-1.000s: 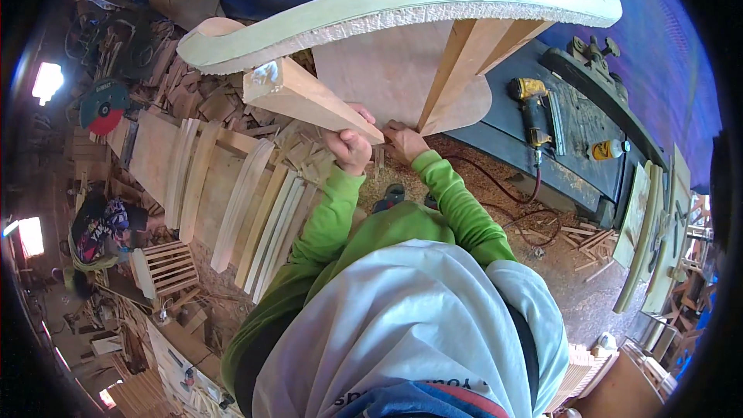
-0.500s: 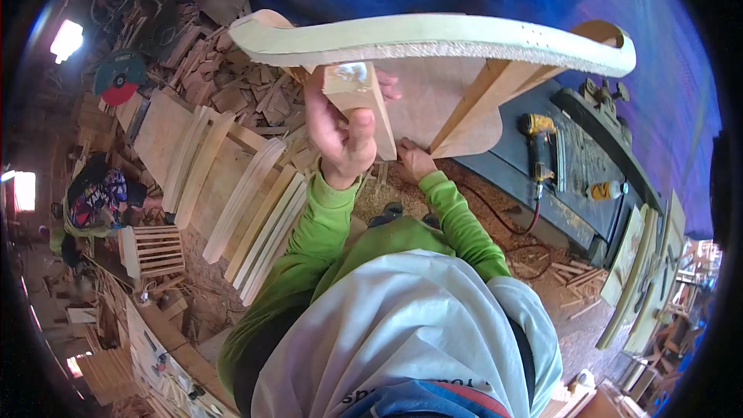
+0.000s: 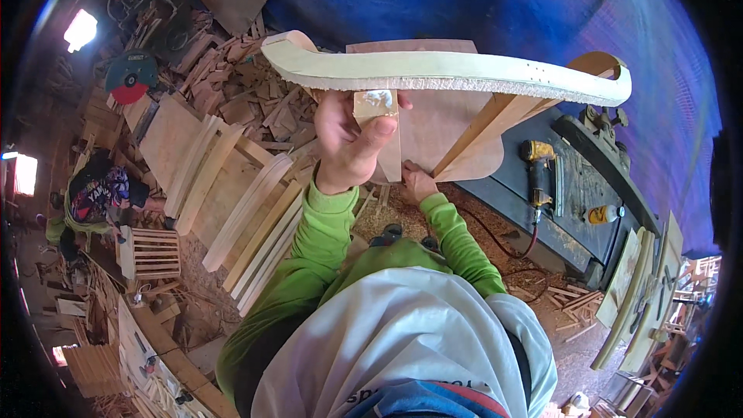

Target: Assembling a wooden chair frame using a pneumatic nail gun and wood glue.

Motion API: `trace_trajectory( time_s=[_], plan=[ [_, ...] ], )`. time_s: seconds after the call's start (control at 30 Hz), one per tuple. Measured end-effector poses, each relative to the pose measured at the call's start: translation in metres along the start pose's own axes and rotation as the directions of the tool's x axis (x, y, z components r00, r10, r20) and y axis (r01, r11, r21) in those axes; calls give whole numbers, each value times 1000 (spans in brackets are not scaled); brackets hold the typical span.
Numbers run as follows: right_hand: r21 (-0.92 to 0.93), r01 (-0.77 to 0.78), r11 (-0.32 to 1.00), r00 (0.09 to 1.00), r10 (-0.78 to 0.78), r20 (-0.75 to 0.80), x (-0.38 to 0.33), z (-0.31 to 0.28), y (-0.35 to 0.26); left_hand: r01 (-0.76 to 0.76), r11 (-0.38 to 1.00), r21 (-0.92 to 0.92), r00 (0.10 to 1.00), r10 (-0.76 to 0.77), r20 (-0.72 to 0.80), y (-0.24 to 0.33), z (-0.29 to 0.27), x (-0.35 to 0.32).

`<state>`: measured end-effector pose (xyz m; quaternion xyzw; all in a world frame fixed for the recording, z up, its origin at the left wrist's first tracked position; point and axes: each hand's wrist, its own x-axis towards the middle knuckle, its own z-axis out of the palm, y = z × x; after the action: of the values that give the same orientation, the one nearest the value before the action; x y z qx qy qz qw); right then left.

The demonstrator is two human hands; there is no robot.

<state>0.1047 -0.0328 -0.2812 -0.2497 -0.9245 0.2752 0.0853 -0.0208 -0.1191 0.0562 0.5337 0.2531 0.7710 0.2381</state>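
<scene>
Wooden post (image 3: 392, 147) first: it sits up by the curved rail (image 3: 457, 70), pale chewed-looking end just under the rail's rough edge, and I honestly can't tell if they're touching. Its long axis runs from that end down toward the person's body. Left hand (image 3: 348, 143) is the nearer one up there, wrapped around it with the thumb across the front; right hand (image 3: 419, 183) is down at the lower end, by the bottom edge of the plywood panel (image 3: 457, 128), and can't tell if it's gripping or just resting. Slanted leg (image 3: 481, 135) runs from the rail to that panel, right of the post. Past that there's a dark table (image 3: 573, 241), with a yellow-and-black air tool (image 3: 536, 174) lying around mid-table and a yellow bottle (image 3: 600, 215) toward its right end, looks capped, contents no clue.
</scene>
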Motion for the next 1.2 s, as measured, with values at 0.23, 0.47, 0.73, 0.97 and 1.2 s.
trace_trajectory(
  time_s=[0.23, 0.47, 0.73, 0.97, 1.2],
  plan=[
    [-14, 144, 990, 989, -144, -44, 2, 10, 17, 189, 979, -79, 976, -178, 127, 17, 12, 13],
    [5, 66, 998, 998, -66, -18, -1, -4, -2, 207, 977, -49, 945, -187, 269, 11, -12, -1],
    [-58, 104, 993, 994, -105, -9, 3, 0, 8, 172, 984, -43, 949, -154, 275, 7, -5, 9],
    [47, 76, 996, 997, -75, -11, -3, -18, -10, 200, 975, -91, 948, -170, 268, 1, -5, 5],
    [-63, 24, 998, 999, -21, 48, -4, -12, -2, 284, 956, -77, 873, -224, 434, -13, -5, 13]
  ],
)
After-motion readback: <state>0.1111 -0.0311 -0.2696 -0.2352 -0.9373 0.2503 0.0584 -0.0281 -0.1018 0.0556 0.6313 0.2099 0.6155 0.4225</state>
